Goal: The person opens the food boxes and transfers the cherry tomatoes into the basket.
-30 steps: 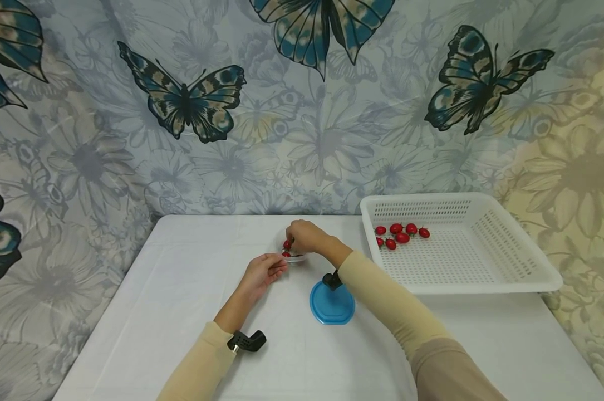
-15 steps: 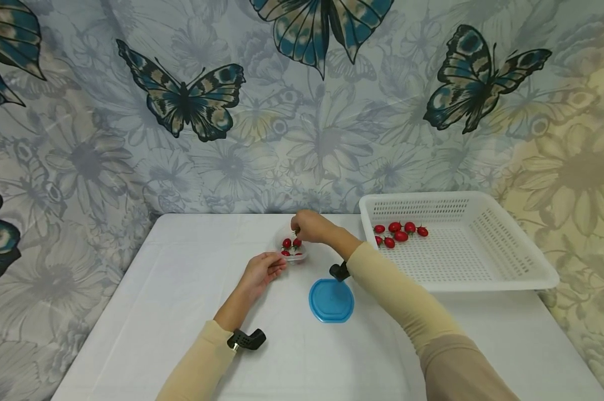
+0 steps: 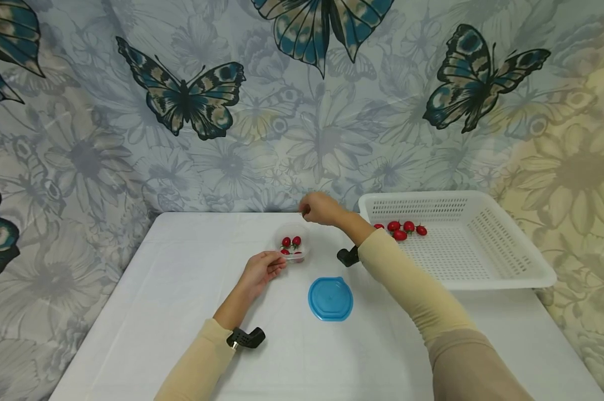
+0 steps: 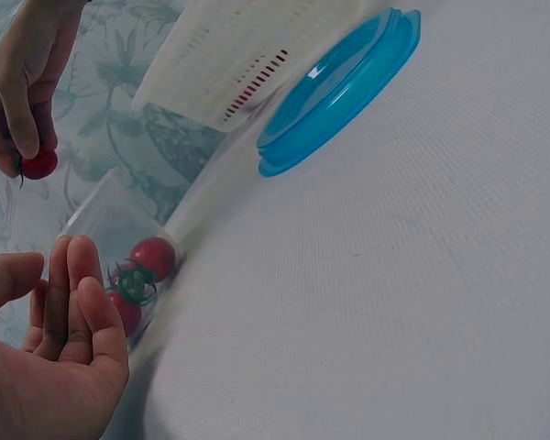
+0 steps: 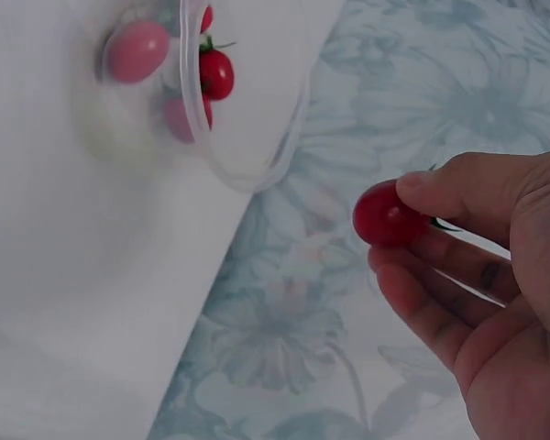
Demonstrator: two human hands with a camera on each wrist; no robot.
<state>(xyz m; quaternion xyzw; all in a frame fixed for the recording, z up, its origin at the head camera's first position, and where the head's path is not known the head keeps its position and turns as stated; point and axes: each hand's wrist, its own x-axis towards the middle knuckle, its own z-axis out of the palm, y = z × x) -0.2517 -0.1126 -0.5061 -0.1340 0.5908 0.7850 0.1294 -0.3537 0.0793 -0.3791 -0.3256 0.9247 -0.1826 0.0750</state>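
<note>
My right hand [image 3: 324, 208], raised beyond the table's back edge, pinches a red cherry tomato [image 5: 383, 216] with a green stem between thumb and fingers. The left wrist view also shows that tomato hanging below the fingertips. A small clear plastic container [image 3: 291, 229] stands on the table with several cherry tomatoes [image 3: 286, 241] inside. Beside its near left side, my left hand [image 3: 260, 272] has loosely bent fingers [image 4: 82, 261] at the wall; the thumb is apart from them. Whether those fingertips touch the wall is hard to tell.
A round blue lid [image 3: 330, 299] lies on the white tablecloth [image 3: 181, 289] in front of the container. To the right stands a white perforated basket [image 3: 477, 245] with several cherry tomatoes [image 3: 399, 235] at its left end. A butterfly-patterned cloth [image 3: 327, 139] hangs behind.
My right hand has lifted out of the container and moved up and to the right with a cherry tomato, uncovering those inside. My left hand has stayed in place.
</note>
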